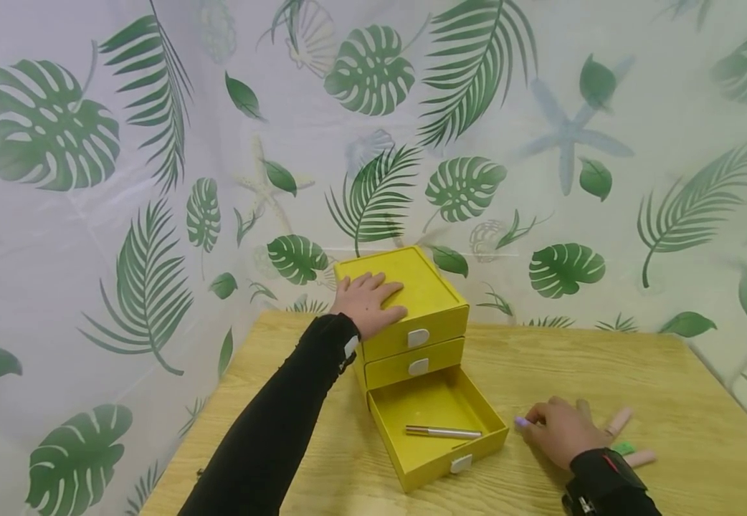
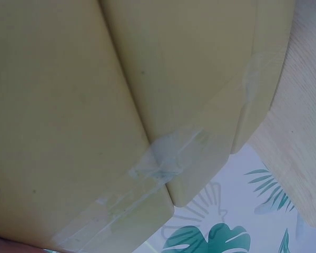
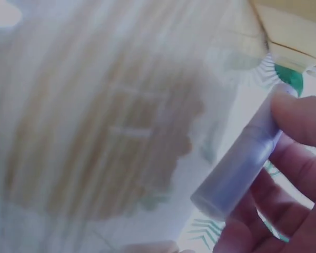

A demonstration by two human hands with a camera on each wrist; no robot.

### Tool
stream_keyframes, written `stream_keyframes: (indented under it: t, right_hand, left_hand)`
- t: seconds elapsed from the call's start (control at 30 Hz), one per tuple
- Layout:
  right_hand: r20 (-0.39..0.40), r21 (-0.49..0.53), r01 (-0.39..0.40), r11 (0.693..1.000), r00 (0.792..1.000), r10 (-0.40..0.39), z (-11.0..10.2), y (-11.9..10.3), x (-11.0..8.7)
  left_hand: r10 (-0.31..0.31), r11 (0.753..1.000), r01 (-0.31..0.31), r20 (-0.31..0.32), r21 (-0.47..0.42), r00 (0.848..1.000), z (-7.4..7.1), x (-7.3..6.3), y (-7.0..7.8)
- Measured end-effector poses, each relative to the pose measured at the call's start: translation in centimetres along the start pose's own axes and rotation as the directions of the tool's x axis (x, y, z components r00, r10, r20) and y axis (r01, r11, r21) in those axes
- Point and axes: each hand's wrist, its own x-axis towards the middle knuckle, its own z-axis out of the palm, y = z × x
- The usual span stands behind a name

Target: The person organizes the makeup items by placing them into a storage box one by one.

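Note:
My left hand (image 1: 368,304) rests with fingers spread on the top of a yellow three-drawer box (image 1: 428,283). Its bottom drawer (image 1: 412,466) is pulled out, and a silver pen (image 1: 444,432) lies inside. To the right of that drawer, my right hand (image 1: 563,436) pinches a short, thick light-purple marker (image 3: 234,163) between thumb and fingers. Only one end of the marker shows in the head view, near the drawer's front corner. The left wrist view shows the box's side (image 2: 189,68) with clear tape across its panel seams.
Beside and partly behind my right hand lie pinkish thick markers (image 1: 619,421) and a small green piece (image 1: 623,448) on the wooden table (image 1: 690,401). Both upper drawers (image 1: 441,356) are closed. A leaf-patterned sheet (image 1: 541,215) hangs behind the table.

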Motion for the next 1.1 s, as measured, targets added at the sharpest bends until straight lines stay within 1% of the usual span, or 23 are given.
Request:
stream_keyframes:
  t: [0.13,0.27,0.47,0.63,0.8,0.97,1.1]
  right_hand:
    - [-0.016,0.056,0.049,0.997,0.999,-0.048,0.0,-0.5,0.1]
    - [-0.028,0.082,0.057,0.995,0.998,-0.054,-0.4,-1.3,0.1]
    - [-0.099,0.11,0.112,0.988,0.99,-0.102,-1.5,-2.9,0.0]
    - [-0.159,0.119,0.178,0.977,0.974,-0.158,-2.5,-4.5,0.1]
    - [-0.193,0.106,0.23,0.967,0.959,-0.207,-2.9,-6.1,0.2]
    - [-0.233,0.092,0.274,0.957,0.941,-0.247,-2.6,-7.3,0.2]
    - [-0.276,0.106,0.329,0.938,0.916,-0.29,-2.0,-8.4,0.5]
  left_hand:
    - [0.0,1.0,0.0,-0.004,0.001,1.0,0.1,0.0,0.0]
    - [0.0,1.0,0.0,-0.007,0.0,1.0,0.2,-0.1,-0.1]
    - [-0.003,1.0,0.003,-0.003,-0.005,1.0,0.1,-0.1,-0.1]
    - [-0.005,1.0,0.005,-0.004,-0.001,1.0,0.1,0.1,-0.1]
    - [-0.002,1.0,0.002,-0.01,0.001,1.0,0.1,0.1,-0.1]
    - [0.003,1.0,-0.003,-0.011,-0.006,1.0,0.1,0.0,0.0]
    - [0.002,1.0,-0.002,-0.012,-0.005,1.0,0.1,0.0,-0.1]
